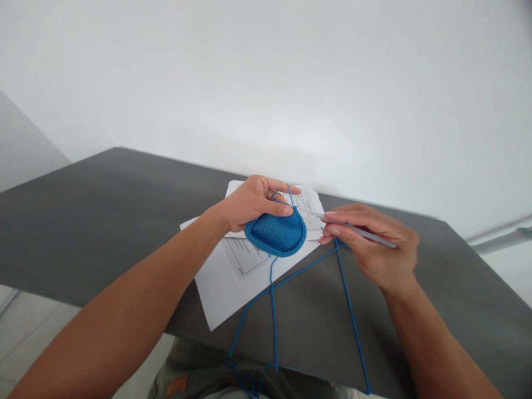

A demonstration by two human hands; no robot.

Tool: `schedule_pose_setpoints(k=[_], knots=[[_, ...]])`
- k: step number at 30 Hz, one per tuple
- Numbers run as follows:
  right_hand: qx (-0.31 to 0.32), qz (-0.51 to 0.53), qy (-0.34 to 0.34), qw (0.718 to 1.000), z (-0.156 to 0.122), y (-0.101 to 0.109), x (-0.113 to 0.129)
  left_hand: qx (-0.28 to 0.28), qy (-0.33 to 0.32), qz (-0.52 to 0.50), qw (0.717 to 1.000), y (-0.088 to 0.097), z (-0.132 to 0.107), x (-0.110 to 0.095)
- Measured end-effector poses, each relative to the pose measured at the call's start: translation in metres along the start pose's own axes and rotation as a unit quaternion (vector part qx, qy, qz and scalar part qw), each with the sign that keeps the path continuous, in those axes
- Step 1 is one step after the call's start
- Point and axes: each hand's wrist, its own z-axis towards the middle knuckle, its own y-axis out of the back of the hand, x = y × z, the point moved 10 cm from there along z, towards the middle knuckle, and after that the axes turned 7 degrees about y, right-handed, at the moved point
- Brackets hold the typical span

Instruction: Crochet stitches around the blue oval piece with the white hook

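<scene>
My left hand (253, 200) pinches the upper edge of a round blue crochet piece (276, 234), with yarn looped over its fingers. My right hand (374, 244) is closed around a thin grey crochet hook (357, 229), whose tip points left toward the top of the piece. Blue yarn strands (274, 310) run from both hands down across the table and off its near edge toward my lap. The piece hangs just above white printed paper sheets (220, 288).
The dark grey table (103, 221) stands against a white wall. The paper sheets overhang the table's near edge slightly. A tangle of blue yarn (249, 379) lies on my lap below the table edge. Light floor tiles show at the lower left.
</scene>
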Motion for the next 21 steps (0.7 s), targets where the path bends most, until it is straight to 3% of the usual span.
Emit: schedule_pose_setpoints(k=[6,14,21], knots=[[0.002,0.014,-0.009,1.0,-0.001,0.001,-0.003,0.004,0.008,0.013,1.0,0.0,-0.002,-0.001],[-0.046,0.018,-0.011,0.999,-0.003,-0.004,-0.004,0.0,-0.005,-0.02,1.0,-0.005,-0.002,-0.001],[0.008,-0.035,0.052,0.998,0.003,-0.01,0.011,0.018,0.024,-0.012,0.999,-0.008,-0.001,0.002]])
